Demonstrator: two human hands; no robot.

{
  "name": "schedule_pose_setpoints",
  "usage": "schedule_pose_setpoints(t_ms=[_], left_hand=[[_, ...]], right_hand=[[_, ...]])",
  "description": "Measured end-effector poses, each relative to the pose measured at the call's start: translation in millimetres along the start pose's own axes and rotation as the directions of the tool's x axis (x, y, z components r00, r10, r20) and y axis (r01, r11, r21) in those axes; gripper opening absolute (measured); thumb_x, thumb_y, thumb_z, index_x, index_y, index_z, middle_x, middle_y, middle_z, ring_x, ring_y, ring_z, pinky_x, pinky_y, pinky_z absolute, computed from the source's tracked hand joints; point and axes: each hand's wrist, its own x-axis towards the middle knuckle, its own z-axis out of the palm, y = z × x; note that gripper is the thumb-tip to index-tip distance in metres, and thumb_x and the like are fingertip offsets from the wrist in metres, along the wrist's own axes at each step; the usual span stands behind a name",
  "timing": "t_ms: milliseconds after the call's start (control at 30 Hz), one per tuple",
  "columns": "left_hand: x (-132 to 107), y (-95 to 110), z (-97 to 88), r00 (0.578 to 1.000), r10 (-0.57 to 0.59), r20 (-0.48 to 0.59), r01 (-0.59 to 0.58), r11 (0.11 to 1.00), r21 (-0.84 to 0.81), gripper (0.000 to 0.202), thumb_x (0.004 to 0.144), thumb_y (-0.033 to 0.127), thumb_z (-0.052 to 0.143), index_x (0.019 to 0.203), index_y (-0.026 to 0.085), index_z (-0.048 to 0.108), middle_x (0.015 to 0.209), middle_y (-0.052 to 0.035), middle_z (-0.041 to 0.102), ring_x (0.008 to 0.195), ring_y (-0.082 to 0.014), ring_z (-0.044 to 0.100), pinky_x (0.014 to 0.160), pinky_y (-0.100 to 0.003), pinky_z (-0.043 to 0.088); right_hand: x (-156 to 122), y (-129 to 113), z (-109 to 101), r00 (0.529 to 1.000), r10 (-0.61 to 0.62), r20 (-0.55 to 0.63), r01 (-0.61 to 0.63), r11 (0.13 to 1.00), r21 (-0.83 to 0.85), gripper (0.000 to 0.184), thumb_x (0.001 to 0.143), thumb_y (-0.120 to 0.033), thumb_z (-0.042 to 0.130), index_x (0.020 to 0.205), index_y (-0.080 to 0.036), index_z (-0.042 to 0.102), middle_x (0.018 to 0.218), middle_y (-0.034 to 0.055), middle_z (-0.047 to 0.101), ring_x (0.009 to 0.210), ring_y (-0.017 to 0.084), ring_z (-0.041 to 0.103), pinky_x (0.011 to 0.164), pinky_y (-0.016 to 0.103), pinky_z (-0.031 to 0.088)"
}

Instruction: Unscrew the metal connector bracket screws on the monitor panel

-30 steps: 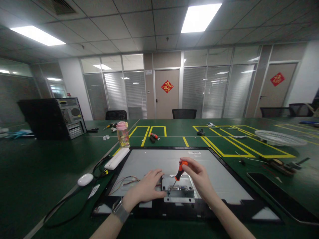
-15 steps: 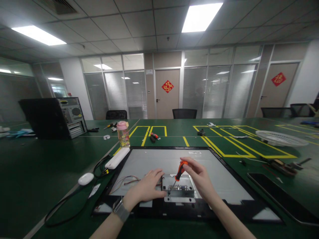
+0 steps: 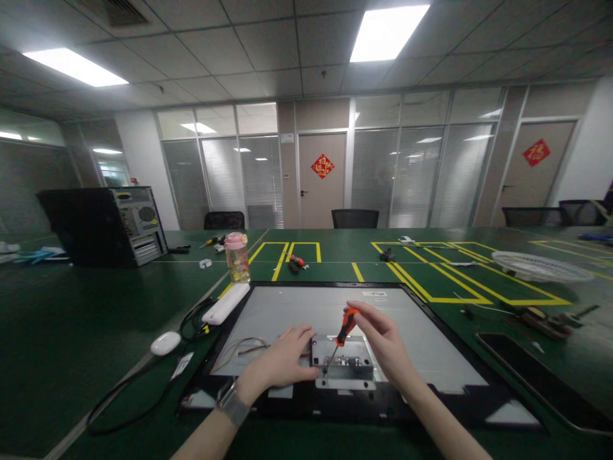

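A flat monitor panel (image 3: 421, 345) with a grey back and black frame lies in front of me. On its near part sits a metal bracket box (image 3: 342, 351) with a flange that has holes. My right hand (image 3: 378, 332) is closed round the handle of an orange and black screwdriver (image 3: 347, 326). The shaft slants down to the left, its tip at the bracket's lower left corner. My left hand (image 3: 287, 358), a watch (image 3: 232, 404) on its wrist, lies with fingers stretched out against the bracket's left side. Thin wires (image 3: 249, 345) run beside it.
Left of the panel are a white power strip (image 3: 227, 305), a white mouse-shaped thing (image 3: 165, 344), black cables and a pink-lidded bottle (image 3: 237, 259). A computer case (image 3: 103, 227) stands farther left. Pliers (image 3: 294, 263) lie beyond the panel. A dark flat panel (image 3: 541, 380) lies at right.
Almost nothing differs. The screwdriver handle and the fingers of my right hand have shifted very slightly; my left hand stays in place.
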Motion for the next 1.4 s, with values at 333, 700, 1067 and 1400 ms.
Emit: schedule_pose_setpoints(t_ms=[333,700,1067,1400], left_hand=[[-1,3,-2.7,1.000,0.000,-0.004,0.000,1.000,-0.022,0.076,0.075,0.044,0.065,0.141,0.017,0.039,0.150,-0.0137,0.034,0.139,-0.0303,0.030,0.115,-0.045,0.021],[0,1,-1.2,1.000,0.006,-0.005,-0.006,1.000,0.004,0.077,0.076,0.043,0.065,0.142,0.015,0.037,0.150,-0.0133,0.034,0.138,-0.0293,0.031,0.116,-0.044,0.019],[-1,2,-0.1,1.000,0.021,-0.022,-0.021,1.000,0.005,0.074,0.076,0.040,0.065,0.141,0.015,0.039,0.149,-0.0133,0.036,0.137,-0.0294,0.033,0.115,-0.043,0.022],[-1,1,-0.1,1.000,0.019,-0.013,-0.019,1.000,0.005,0.076,0.076,0.042,0.064,0.142,0.015,0.037,0.150,-0.0129,0.035,0.138,-0.0287,0.032,0.117,-0.043,0.019]], right_hand=[[-1,-3,1,0.998,0.031,0.063,-0.034,0.998,0.050,0.032,0.088,-0.041,0.060,0.114,-0.027,0.070,0.102,0.0076,0.075,0.102,0.027,0.067,0.097,0.046,0.046],[0,-2,3,0.997,0.082,0.010,-0.082,0.987,0.138,0.021,0.075,-0.038,0.076,0.090,-0.023,0.074,0.077,0.0027,0.070,0.070,0.020,0.066,0.068,0.033,0.054],[-2,-16,8,0.962,0.113,0.250,-0.203,0.906,0.370,0.026,0.078,-0.041,0.073,0.100,-0.028,0.073,0.080,0.0028,0.071,0.063,0.017,0.065,0.062,0.031,0.052],[-2,-15,10,0.973,0.074,0.219,-0.150,0.922,0.356,0.015,0.080,-0.038,0.071,0.083,-0.025,0.075,0.085,0.0015,0.064,0.067,0.015,0.064,0.064,0.028,0.052]])
